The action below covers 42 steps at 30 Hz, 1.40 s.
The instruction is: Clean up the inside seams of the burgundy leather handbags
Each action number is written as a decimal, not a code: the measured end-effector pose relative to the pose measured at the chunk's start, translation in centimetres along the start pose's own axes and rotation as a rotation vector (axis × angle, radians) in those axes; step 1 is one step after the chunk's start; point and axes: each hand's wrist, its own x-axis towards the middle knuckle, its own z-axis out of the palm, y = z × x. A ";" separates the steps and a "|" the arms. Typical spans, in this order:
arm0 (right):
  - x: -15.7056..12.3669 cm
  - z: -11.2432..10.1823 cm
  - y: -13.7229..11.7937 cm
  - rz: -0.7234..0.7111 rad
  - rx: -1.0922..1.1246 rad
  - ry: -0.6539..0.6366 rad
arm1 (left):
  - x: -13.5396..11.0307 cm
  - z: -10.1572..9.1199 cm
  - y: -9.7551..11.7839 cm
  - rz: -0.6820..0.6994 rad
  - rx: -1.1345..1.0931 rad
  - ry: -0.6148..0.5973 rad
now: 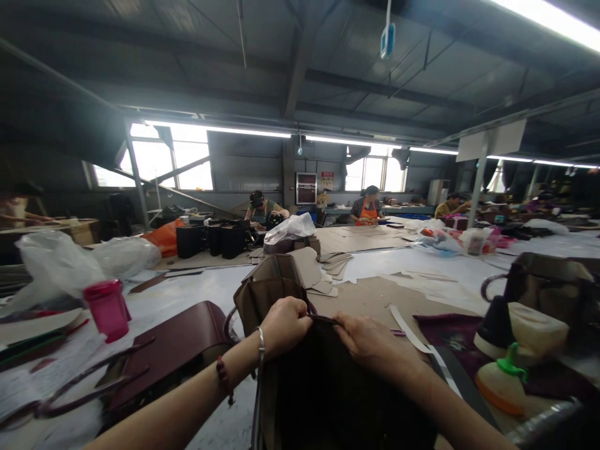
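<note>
To do this step well, I would first let the body of the dark bag (328, 381), at the lower centre of the frame, rest steadily, so that its weight does not pull on the upper edge (323, 319); next, I would keep this edge evenly stretched between both hands and press only short portions, with the fingertips. The left hand (287, 322) has its fingers curled and pinches the edge near the middle of the frame; the right hand (363, 337), just to the right, holds it between thumb and fingers — both grips are narrow, and only a short piece shows between them. As for its look, the bag is almost black inside, soft and deep, with brown cloth standing behind the left hand — the edge itself is thin and dark, and its finer details I cannot tell.
</note>
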 end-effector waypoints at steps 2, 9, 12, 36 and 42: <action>0.4 -0.1 -0.1 0.012 0.004 -0.008 | 0.1 0.1 0.0 -0.007 0.000 0.005; 2.1 0.8 -0.3 0.004 -0.060 0.010 | 0.2 0.2 -0.3 -0.009 0.009 0.007; 2.8 0.9 -0.7 -0.027 -0.040 0.002 | 0.2 0.2 -0.5 0.015 0.026 -0.002; 1.3 -2.2 4.9 0.221 0.762 -0.335 | -2.6 0.1 0.8 0.014 -0.005 -0.116; 0.8 -2.9 3.9 0.273 0.844 -0.339 | -2.7 -0.1 0.2 0.032 -0.022 -0.104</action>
